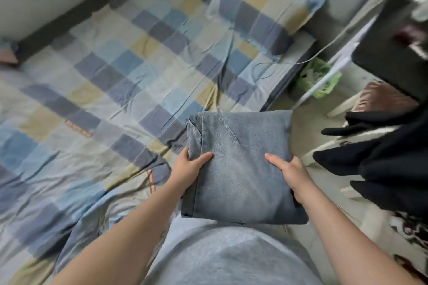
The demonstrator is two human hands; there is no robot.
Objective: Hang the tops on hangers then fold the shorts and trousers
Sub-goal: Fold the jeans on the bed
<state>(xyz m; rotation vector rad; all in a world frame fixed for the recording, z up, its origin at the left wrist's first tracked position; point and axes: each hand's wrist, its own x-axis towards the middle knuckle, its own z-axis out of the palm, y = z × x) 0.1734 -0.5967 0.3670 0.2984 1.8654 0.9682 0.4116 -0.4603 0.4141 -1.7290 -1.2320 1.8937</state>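
Denim trousers (240,169), folded square, are being pinched edgewise by left hand (188,170) and right hand (292,177), bed (111,81) lying leftward.

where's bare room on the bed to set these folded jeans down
The checked sheet is bare across its middle, from the pillow down to the folded jeans that the left hand and right hand grip. A thin cable lies just below the pillow. Crowded on the right: dark clothes, green basket.

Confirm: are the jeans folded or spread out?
Folded. The jeans form a compact rectangular bundle, gripped at its sides by the left hand and right hand.
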